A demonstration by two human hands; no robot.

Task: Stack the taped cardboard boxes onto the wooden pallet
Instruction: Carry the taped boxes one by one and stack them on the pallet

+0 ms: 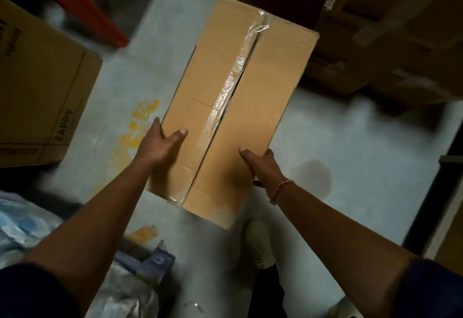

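A long cardboard box [263, 87] with clear tape along its centre seam is held above the grey floor, running away from me toward the upper right. My left hand [160, 144] grips its near left edge, thumb on top and fingers down the side. My right hand [260, 165], with a gold bracelet at the wrist, grips the near right edge the same way. No wooden pallet is visible in the head view.
A large printed carton [42, 87] stands at the left. Dark stacked cartons [390, 32] fill the upper right. An orange rack leg [82, 9] crosses the upper left. Plastic-wrapped bundles [32, 220] lie at lower left. My shoe [258, 240] is under the box.
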